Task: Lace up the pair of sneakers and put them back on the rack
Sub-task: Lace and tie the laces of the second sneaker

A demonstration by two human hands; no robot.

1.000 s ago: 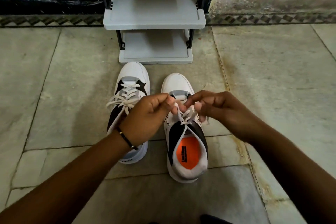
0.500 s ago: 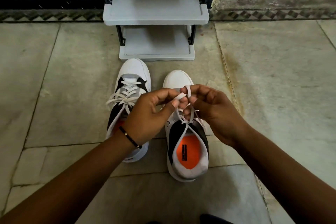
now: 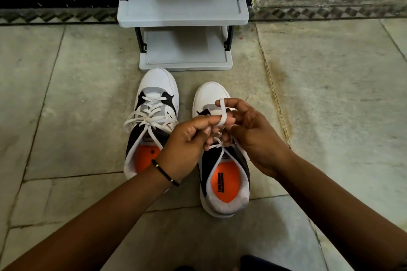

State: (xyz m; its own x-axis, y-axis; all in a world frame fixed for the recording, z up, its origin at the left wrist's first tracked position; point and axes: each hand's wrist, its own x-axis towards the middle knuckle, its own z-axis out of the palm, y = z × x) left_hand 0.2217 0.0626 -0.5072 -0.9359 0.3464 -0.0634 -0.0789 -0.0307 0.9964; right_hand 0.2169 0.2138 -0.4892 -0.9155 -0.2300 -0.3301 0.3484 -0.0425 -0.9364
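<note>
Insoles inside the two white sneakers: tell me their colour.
Bright orange insoles, the right one with black print; head view.

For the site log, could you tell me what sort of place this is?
Probably a home entryway or porch: a grey shoe rack stands on a worn stone-slab floor beside a patterned border strip.

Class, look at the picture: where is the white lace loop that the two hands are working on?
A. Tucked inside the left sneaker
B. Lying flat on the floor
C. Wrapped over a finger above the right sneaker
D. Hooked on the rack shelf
C: the lace loop curls over a finger of the right hand, pinched by the left hand, above the right sneaker.
</note>
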